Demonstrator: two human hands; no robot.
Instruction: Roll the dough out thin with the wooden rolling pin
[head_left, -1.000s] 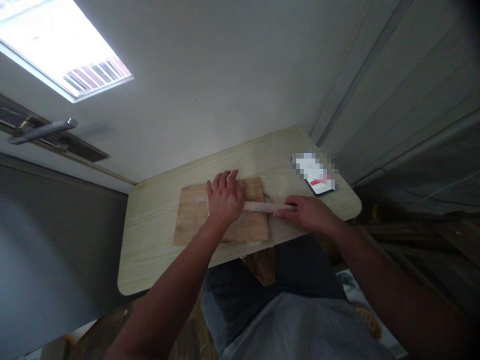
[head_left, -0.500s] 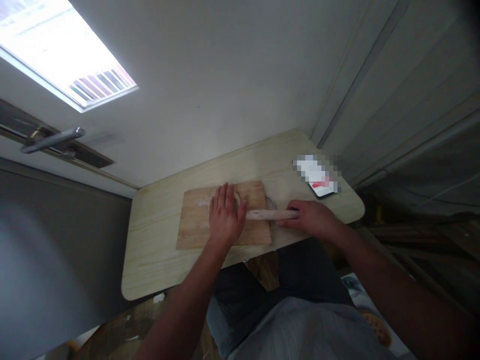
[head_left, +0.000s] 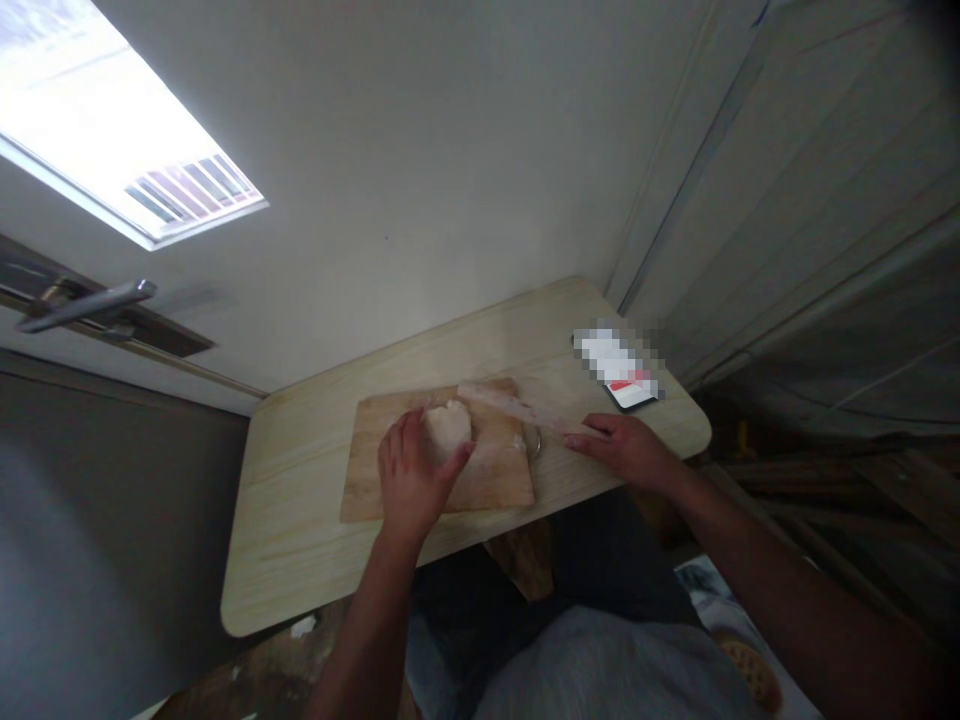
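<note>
On the wooden cutting board (head_left: 495,485) lies a pale, roundish piece of dough (head_left: 448,428) with an uneven top edge. My left hand (head_left: 412,470) cups it from the near left, fingers along its left side and thumb at its lower right. My right hand (head_left: 626,450) is closed round the right end of a thin wooden rolling pin (head_left: 502,402). The pin is smeared by motion and slants up to the left, its far end over the board beside the dough. The dough's lower left part is hidden by my left hand.
The board rests on a narrow pale wood table (head_left: 292,500) against a white door. A phone (head_left: 619,370), partly pixelated, lies at the table's right. A metal ring (head_left: 535,440) sits at the board's right edge. The door handle (head_left: 90,305) juts out at left.
The rolling pin's left end has swung away toward the board's far edge. My left hand has shifted left and spread, uncovering the dough. The whole view has shifted slightly.
</note>
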